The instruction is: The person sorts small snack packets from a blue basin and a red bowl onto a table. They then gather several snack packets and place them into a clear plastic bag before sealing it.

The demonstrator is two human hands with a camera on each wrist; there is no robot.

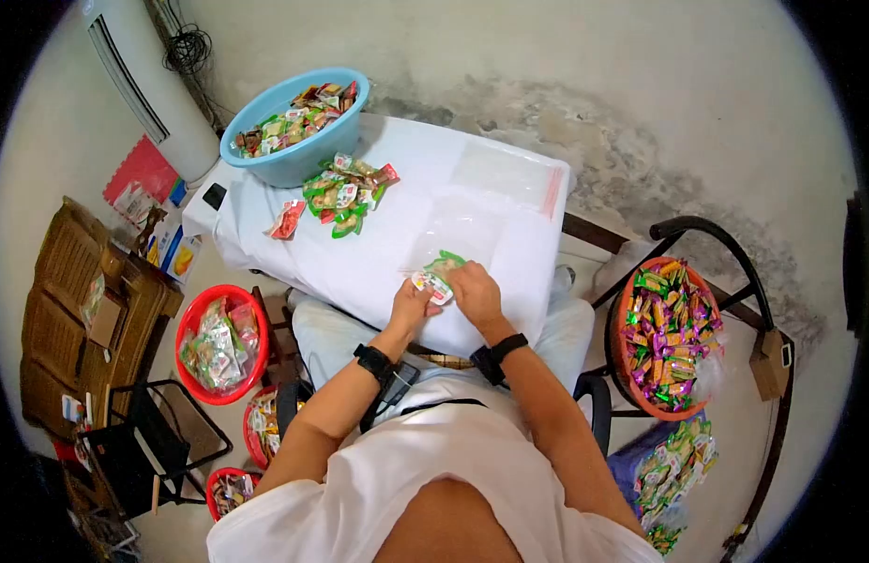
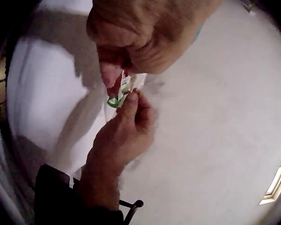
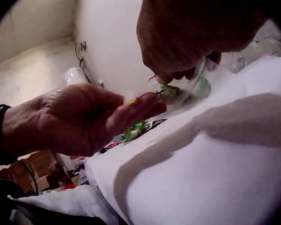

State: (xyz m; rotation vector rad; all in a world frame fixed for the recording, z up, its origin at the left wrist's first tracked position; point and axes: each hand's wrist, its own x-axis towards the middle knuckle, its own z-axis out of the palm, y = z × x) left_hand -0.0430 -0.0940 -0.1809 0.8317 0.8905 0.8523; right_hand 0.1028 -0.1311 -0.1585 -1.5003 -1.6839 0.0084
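At the near edge of the white-covered table (image 1: 359,253), both hands work over a clear plastic bag (image 1: 458,230). My left hand (image 1: 413,308) pinches a small white snack packet (image 1: 432,287) between thumb and fingers. A green snack packet (image 1: 445,264) shows just beyond it, at the bag's near end. My right hand (image 1: 477,293) pinches the clear bag with bent fingers, beside the packets. In the right wrist view, the see-through film (image 3: 196,91) hangs below the right fingers, and the left fingers reach toward it. The left wrist view shows green-and-white wrapping (image 2: 124,91) between both hands.
A loose pile of snack packets (image 1: 345,192) lies near a blue basin (image 1: 308,145) full of packets. Another clear bag (image 1: 509,178) lies flat at the far right of the table. Red tubs (image 1: 184,347) stand left; an orange tub (image 1: 622,352) of wrapped sweets stands right.
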